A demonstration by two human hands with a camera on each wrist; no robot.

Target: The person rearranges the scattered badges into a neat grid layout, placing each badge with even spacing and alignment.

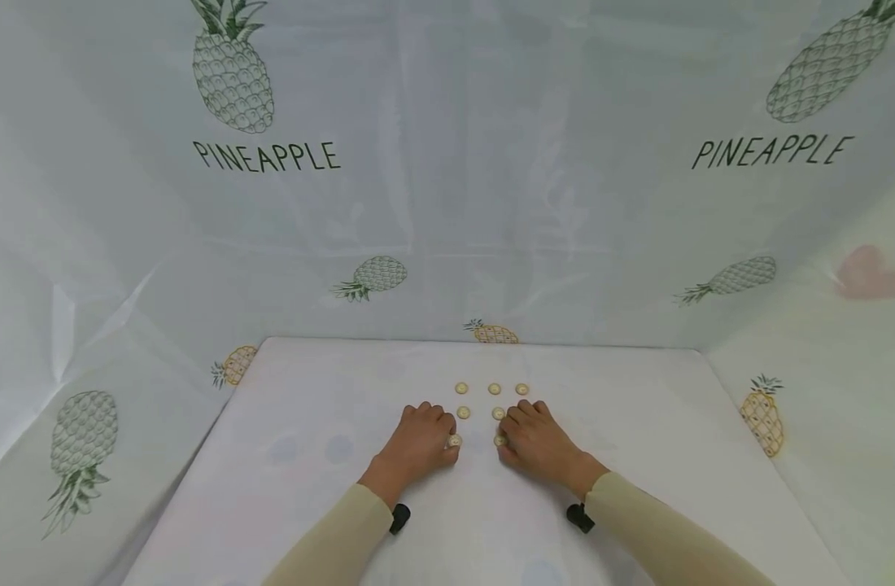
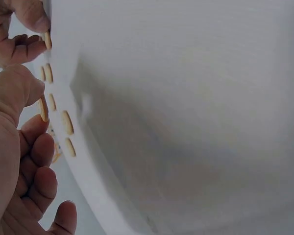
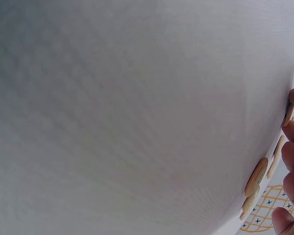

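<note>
My left hand (image 1: 418,439) pinches a round tan button (image 1: 455,440) between thumb and forefinger, low over the white table. In the left wrist view that button (image 2: 43,108) stands edge-on between the two fingertips, with the other fingers loosely curled. Opposite it, my right hand (image 1: 539,439) pinches a second such button (image 1: 499,440), partly hidden by the fingers; the right wrist view shows this button (image 3: 288,113) between thumb and forefinger. Just beyond the hands lie two more buttons, one on the left (image 1: 464,413) and one on the right (image 1: 498,413), close to my right fingers.
Farther back, a row of three buttons lies on the table, with its left button (image 1: 461,388), middle button (image 1: 495,389) and right button (image 1: 521,389). The white tabletop (image 1: 308,391) meets a pineapple-printed sheet (image 1: 477,212) at the back and sides.
</note>
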